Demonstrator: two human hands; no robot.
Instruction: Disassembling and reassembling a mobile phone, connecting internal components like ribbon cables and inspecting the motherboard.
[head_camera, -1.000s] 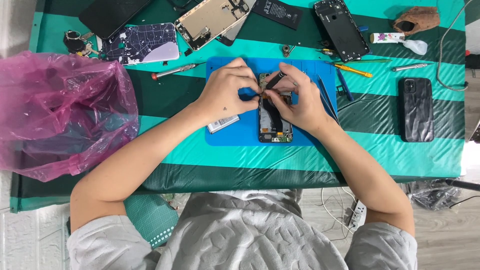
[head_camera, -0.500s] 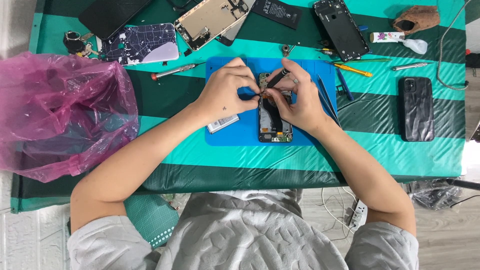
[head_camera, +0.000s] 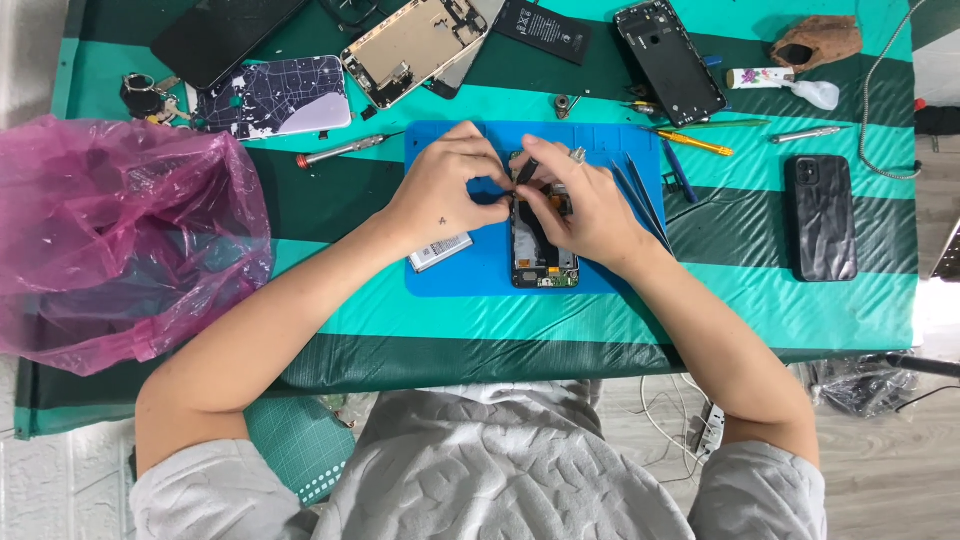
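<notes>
Looking down from my head, my left hand (head_camera: 445, 195) is curled narrow, fingertips pinched together at the far left edge of the opened phone (head_camera: 543, 250), touching something too small for me to make out. My right hand (head_camera: 585, 205) is also nearly closed, thumb and forefinger pinching a thin dark tool (head_camera: 526, 170) whose tip points down into the phone's far end. The two hands meet fingertip to fingertip over that spot. The opened phone lies lengthwise on the blue work mat (head_camera: 620, 145), near the mat's middle, with a small silver battery (head_camera: 440, 252) just to its left by my left wrist and a pair of tweezers (head_camera: 640, 195) just right of my right hand. The mat sits on a table under a green and teal striped cloth (head_camera: 760, 300). To the left a crumpled pink plastic bag (head_camera: 115, 240) covers that end. Along the far side I count one dark screen panel (head_camera: 225, 35), one patterned phone back (head_camera: 280, 100), one bare metal phone frame (head_camera: 415, 45), one black battery (head_camera: 545, 25) and one black phone shell (head_camera: 670, 60). A red-tipped screwdriver (head_camera: 345, 150) lies left of the mat; a yellow tool (head_camera: 695, 143) and a silver driver (head_camera: 810, 133) lie right of it. One black cased phone (head_camera: 820, 215) rests at the right. Pale wooden floor (head_camera: 880, 460) with cables shows below the table's near edge.
</notes>
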